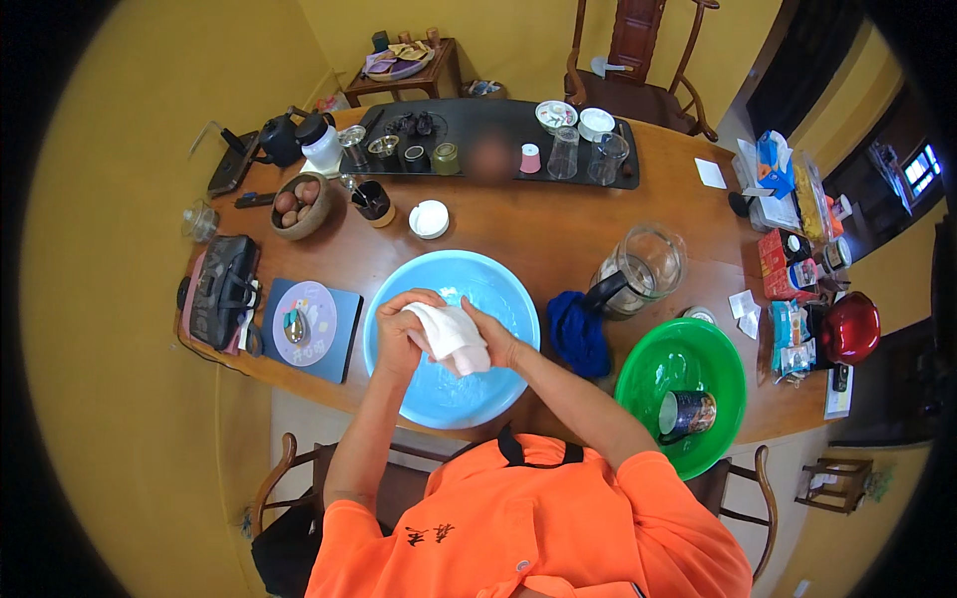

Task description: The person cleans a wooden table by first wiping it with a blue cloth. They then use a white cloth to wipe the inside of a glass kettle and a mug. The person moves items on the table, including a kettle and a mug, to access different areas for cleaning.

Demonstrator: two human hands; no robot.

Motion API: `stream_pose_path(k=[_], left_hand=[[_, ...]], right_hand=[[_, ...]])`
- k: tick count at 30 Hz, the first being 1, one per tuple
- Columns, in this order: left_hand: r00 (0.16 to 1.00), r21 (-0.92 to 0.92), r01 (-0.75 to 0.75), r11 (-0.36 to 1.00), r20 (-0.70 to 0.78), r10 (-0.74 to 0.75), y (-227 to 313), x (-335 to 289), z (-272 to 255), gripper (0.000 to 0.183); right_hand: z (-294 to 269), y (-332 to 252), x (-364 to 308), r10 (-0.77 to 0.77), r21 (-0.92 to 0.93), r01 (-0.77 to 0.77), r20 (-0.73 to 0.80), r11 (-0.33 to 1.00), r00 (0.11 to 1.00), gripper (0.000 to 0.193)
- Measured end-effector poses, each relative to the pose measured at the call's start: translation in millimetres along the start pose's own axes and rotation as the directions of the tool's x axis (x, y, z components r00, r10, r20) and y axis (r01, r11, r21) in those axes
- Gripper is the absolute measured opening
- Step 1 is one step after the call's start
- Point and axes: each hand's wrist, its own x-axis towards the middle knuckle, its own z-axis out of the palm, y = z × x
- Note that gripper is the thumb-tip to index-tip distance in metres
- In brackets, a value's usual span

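Observation:
Both my hands hold a bunched white cloth [444,327] above a light blue basin [451,261] with water in it. My left hand [400,337] grips the cloth's left side with curled fingers. On the other side, my right hand [495,337] closes on its right edge. The cloth's lower end looks pale pink; whether something is wrapped inside cannot be seen. Right of the basin lies a crumpled dark blue cloth [578,337]. A green basin [731,364] farther right holds water and a dark patterned mug [688,412] lying on its side.
A glass pitcher [658,261] with a dark handle stands behind the blue cloth. Left of the basin, a round mouse pad [319,324] carries a mouse. At the back, a black tea tray [478,120] bears cups and glasses. Packets and a red bowl [852,327] line the right edge.

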Motion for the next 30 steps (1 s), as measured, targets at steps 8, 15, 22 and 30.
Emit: stream_pose_path(k=[8, 15, 22, 30], left_hand=[[0.942, 0.067, 0.299, 0.952, -0.182, -0.283, -41, 28, -60, 0.035], [0.935, -0.030, 0.348, 0.937, 0.084, -0.345, -50, 25, -60, 0.057], [0.900, -0.658, 0.398, 0.640, 0.416, -0.132, -65, 14, -28, 0.083], [0.884, -0.102, 0.455, 0.885, -0.071, -0.463, -68, 36, -50, 0.027]], right_hand=[[-10, 29, -12, -0.026, -0.031, 0.029, 0.107, 0.999, 0.994, 0.075], [4, 28, -19, -0.005, 0.191, -0.017, 0.114, 0.982, 0.993, 0.049], [22, 32, -12, 0.052, 0.351, -0.152, 0.280, 0.924, 0.959, 0.040], [24, 35, -8, 0.107, -0.003, -0.112, -0.275, 0.994, 0.955, 0.034]])
